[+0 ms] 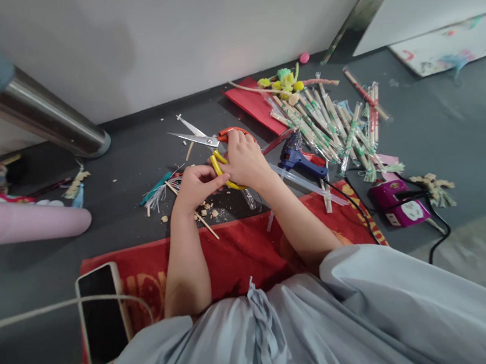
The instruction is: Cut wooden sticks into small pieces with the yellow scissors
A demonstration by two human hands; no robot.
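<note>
Yellow-handled cutters (221, 171) gripped between both hands.
Right hand (246, 161) clenched around the handles; left hand (197, 185) curled, pinching something hidden beneath its fingers; scissors (203, 137) lie just beyond.

Single head-worn view, looking forward and steeply down, close over the lap, floor (143, 140) and wall beyond

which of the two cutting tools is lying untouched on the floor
The orange-handled scissors, lying open on the dark floor just beyond the hands. The yellow-handled tool is gripped by the right hand, with the left hand beside it.
</note>
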